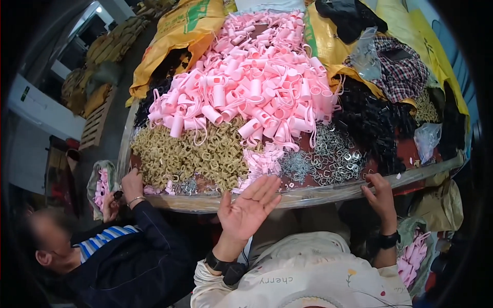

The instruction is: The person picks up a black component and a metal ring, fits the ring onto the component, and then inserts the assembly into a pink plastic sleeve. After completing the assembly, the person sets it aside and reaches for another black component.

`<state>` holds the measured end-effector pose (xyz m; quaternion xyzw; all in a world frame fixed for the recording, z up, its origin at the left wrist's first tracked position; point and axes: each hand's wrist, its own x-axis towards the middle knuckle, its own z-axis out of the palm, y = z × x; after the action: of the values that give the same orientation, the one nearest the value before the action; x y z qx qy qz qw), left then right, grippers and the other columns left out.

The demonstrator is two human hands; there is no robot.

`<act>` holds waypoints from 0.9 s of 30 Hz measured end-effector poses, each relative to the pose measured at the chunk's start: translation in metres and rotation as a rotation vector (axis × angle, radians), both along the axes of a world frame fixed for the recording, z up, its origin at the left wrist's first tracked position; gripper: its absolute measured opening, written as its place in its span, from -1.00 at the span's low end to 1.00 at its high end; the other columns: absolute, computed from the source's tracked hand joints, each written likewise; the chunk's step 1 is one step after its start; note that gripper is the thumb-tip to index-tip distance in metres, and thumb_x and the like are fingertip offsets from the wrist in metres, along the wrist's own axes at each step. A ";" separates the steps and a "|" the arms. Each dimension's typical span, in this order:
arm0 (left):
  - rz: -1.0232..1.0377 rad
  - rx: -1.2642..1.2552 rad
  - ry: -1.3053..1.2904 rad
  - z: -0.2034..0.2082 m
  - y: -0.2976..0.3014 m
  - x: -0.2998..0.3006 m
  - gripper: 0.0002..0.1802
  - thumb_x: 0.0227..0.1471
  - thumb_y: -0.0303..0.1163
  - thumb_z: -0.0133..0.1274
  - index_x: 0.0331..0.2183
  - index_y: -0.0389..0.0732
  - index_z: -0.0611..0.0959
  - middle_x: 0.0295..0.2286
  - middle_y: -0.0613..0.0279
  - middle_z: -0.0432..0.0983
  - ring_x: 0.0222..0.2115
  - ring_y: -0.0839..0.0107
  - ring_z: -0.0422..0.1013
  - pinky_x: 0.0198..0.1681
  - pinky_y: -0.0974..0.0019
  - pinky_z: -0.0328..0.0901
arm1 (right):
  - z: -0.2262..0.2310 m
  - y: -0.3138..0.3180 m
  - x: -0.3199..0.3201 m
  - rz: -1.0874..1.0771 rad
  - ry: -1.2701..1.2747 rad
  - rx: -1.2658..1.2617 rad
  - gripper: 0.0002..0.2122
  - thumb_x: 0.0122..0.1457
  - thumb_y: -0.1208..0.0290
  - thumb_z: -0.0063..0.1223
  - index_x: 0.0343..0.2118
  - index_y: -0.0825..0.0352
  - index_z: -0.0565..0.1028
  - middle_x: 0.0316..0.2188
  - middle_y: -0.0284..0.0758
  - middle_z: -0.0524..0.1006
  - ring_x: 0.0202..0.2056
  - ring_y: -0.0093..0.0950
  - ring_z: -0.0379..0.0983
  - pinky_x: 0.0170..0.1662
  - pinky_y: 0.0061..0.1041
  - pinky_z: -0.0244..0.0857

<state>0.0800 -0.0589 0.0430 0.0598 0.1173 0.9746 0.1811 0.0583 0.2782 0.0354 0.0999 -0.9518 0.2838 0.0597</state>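
Note:
My left hand (249, 208) is turned palm up in front of the table's near edge, its fingers stretched out and nothing lying in the palm. My right hand (379, 199) hovers at the edge farther right, fingers loosely bent and apart; I make out nothing in it. Just beyond the left hand lie small flat pink plastic pieces (263, 161) and a pile of brass-coloured metal buckles (190, 154). Silvery wire rings or hooks (334, 159) are heaped nearest the right hand, beside a mound of tiny silver parts (295, 167). Behind them rises a big pile of pink plastic tubes with loops (251, 77).
A wooden rim (308, 196) edges the table. Black plastic parts (375, 120) and yellow woven sacks (179, 38) flank the pink pile. At my left, a co-worker's hand (132, 184) rests by the edge. Sacks of pink parts (412, 256) stand below the table.

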 end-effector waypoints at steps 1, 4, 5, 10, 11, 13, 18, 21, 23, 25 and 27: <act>0.010 -0.011 -0.009 0.000 0.000 -0.001 -0.22 -0.08 0.05 -0.27 0.00 -0.38 0.06 0.03 -0.06 -0.10 0.09 0.15 -0.27 0.10 0.06 -0.34 | -0.001 -0.004 -0.003 -0.003 -0.022 -0.037 -0.77 -0.19 0.47 0.01 -0.41 0.40 0.35 -0.54 -0.23 0.35 -0.49 -0.33 0.30 -0.41 -0.47 0.16; 0.031 -0.037 -0.024 0.000 -0.001 -0.004 -0.21 -0.08 0.04 -0.25 0.00 -0.40 0.04 0.04 -0.08 -0.13 0.09 0.14 -0.27 0.10 0.07 -0.34 | -0.005 -0.008 -0.008 0.043 -0.002 0.033 -0.77 -0.18 0.46 0.00 -0.40 0.39 0.35 -0.54 -0.23 0.35 -0.48 -0.32 0.29 -0.40 -0.45 0.14; 0.041 -0.098 -0.020 -0.002 -0.001 -0.004 -0.22 -0.09 0.02 -0.22 0.00 -0.39 0.04 0.04 -0.07 -0.13 0.09 0.15 -0.27 0.10 0.08 -0.34 | -0.007 -0.009 -0.010 0.063 0.008 0.065 -0.77 -0.17 0.45 0.00 -0.40 0.39 0.35 -0.54 -0.23 0.35 -0.47 -0.32 0.29 -0.39 -0.44 0.14; 0.130 -0.357 0.002 -0.001 0.002 -0.004 -0.31 -0.10 -0.12 -0.11 -0.02 -0.38 0.12 0.01 -0.09 -0.04 0.07 0.15 -0.17 0.09 0.11 -0.22 | -0.010 -0.016 -0.019 0.105 -0.008 0.077 -0.78 -0.15 0.41 0.00 -0.41 0.36 0.36 -0.52 -0.24 0.35 -0.47 -0.29 0.29 -0.40 -0.42 0.09; 0.164 -0.424 0.006 -0.001 0.003 -0.004 -0.35 -0.10 -0.18 -0.08 -0.04 -0.37 0.17 -0.01 -0.10 0.01 0.06 0.14 -0.11 0.08 0.11 -0.16 | -0.011 -0.017 -0.020 0.117 -0.011 0.082 -0.78 -0.15 0.41 0.00 -0.40 0.36 0.35 -0.52 -0.24 0.35 -0.47 -0.29 0.29 -0.39 -0.42 0.10; 0.161 -0.436 -0.029 -0.015 0.001 -0.005 -0.46 -0.08 -0.26 -0.10 -0.08 -0.37 0.23 -0.07 -0.08 0.11 0.00 0.18 0.00 0.04 0.16 -0.07 | -0.012 -0.020 -0.023 0.137 -0.018 0.093 -0.77 -0.16 0.41 0.00 -0.39 0.36 0.35 -0.53 -0.24 0.35 -0.47 -0.30 0.29 -0.38 -0.43 0.11; 0.238 -0.706 -0.259 -0.044 -0.003 -0.009 -0.81 -0.08 -0.37 -0.05 -0.46 -0.32 0.48 -0.60 0.17 0.43 -0.48 0.35 0.38 -0.32 0.35 0.26 | -0.015 -0.026 -0.033 0.162 -0.036 0.112 -0.77 -0.15 0.38 0.01 -0.40 0.35 0.35 -0.54 -0.24 0.34 -0.46 -0.29 0.29 -0.38 -0.43 0.11; 0.242 -0.819 -0.224 -0.049 -0.002 -0.014 -0.81 -0.07 -0.35 -0.05 -0.55 -0.30 0.46 -0.69 0.24 0.37 -0.59 0.42 0.33 -0.43 0.41 0.23 | -0.014 -0.031 -0.048 0.221 -0.025 0.119 -0.77 -0.15 0.37 0.01 -0.41 0.35 0.35 -0.54 -0.23 0.34 -0.46 -0.28 0.29 -0.39 -0.42 0.11; 0.253 -0.876 -0.211 -0.051 -0.001 -0.018 -0.79 -0.07 -0.34 -0.05 -0.59 -0.28 0.45 -0.74 0.27 0.34 -0.64 0.46 0.30 -0.48 0.45 0.22 | -0.013 -0.034 -0.060 0.217 -0.003 0.109 -0.77 -0.14 0.37 0.01 -0.41 0.34 0.35 -0.53 -0.24 0.34 -0.46 -0.29 0.29 -0.39 -0.42 0.11; 0.216 -0.885 -0.210 -0.053 -0.001 -0.023 -0.78 -0.07 -0.34 -0.04 -0.62 -0.27 0.45 -0.74 0.27 0.34 -0.66 0.49 0.28 -0.52 0.47 0.19 | -0.013 -0.039 -0.074 0.228 0.045 0.068 -0.78 -0.14 0.37 0.01 -0.41 0.34 0.35 -0.52 -0.24 0.34 -0.46 -0.29 0.29 -0.38 -0.41 0.12; 0.201 -0.889 -0.217 -0.054 -0.002 -0.026 -0.77 -0.08 -0.33 -0.04 -0.64 -0.26 0.45 -0.74 0.27 0.34 -0.67 0.50 0.28 -0.54 0.48 0.18 | -0.010 -0.046 -0.088 0.220 0.072 0.079 -0.78 -0.14 0.36 0.01 -0.41 0.33 0.35 -0.51 -0.25 0.34 -0.46 -0.29 0.29 -0.38 -0.41 0.12</act>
<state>0.0545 -0.0613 -0.0111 -0.1374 0.5089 0.8432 0.1050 -0.0295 0.2320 0.0256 0.2162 -0.9428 0.2470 0.0585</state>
